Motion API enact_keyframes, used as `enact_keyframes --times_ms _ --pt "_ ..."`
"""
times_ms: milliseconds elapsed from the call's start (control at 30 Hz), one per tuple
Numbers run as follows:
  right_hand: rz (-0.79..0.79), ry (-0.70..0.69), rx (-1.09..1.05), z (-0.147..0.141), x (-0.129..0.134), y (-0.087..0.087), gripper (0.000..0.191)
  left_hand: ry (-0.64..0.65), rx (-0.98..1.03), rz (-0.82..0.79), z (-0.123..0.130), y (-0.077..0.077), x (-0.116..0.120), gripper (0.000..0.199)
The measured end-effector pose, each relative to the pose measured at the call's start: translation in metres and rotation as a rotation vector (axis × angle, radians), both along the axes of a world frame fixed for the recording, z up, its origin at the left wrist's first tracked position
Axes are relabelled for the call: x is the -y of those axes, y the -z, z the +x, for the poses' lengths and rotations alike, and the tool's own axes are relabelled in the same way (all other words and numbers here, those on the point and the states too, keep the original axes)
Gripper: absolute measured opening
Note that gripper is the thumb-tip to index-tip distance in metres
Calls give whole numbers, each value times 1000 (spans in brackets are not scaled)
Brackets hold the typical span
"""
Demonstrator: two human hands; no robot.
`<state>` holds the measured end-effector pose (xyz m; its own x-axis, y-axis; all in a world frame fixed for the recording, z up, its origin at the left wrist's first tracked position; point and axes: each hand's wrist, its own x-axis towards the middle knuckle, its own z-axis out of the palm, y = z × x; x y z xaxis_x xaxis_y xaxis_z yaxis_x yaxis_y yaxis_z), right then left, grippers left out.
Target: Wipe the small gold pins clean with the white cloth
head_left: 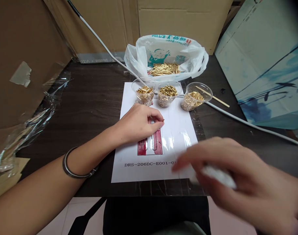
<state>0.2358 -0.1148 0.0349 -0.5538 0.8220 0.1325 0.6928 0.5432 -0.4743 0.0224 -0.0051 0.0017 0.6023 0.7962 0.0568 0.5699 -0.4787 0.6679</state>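
Note:
My left hand [141, 124] rests on a white printed sheet [119, 169]. Its thumb and index finger are pinched together, with the tip of a tiny gold pin [163, 120] just showing between them. Beneath that hand, a red-and-white printed picture [158, 143] is partly covered. Closer to me on the right, my right hand [237, 176] is smeared by motion above the table edge. Its fingers curl around a white wad [218, 176], while the index finger points left. Three clear plastic cups hold small gold pins: a left cup [144, 98], a middle cup [166, 100] and a right cup [188, 103].
Behind the cups, a white plastic bag [136, 62] lies open around a pile of longer gold pins [165, 69]. A wooden stick [218, 100] leans by the right cup. A white cable [251, 125] crosses the dark table [90, 98]. Cardboard walls [97, 29] enclose it.

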Motion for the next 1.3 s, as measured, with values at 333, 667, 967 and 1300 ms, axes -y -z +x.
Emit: enact_keyframes --times_ms 333,667,967,1300 --pt "238 42 211 15 -39 -2 27 0 -15 -28 -1 -1 0 15" --pt "132 334 392 45 -134 -22 39 92 -35 45 0 -1 -1 13" --pt "31 364 460 30 -143 -20 55 79 -24 75 0 1 0 17" --pt "336 439 291 24 -118 -36 10 92 66 19 -3 6 -3 21"
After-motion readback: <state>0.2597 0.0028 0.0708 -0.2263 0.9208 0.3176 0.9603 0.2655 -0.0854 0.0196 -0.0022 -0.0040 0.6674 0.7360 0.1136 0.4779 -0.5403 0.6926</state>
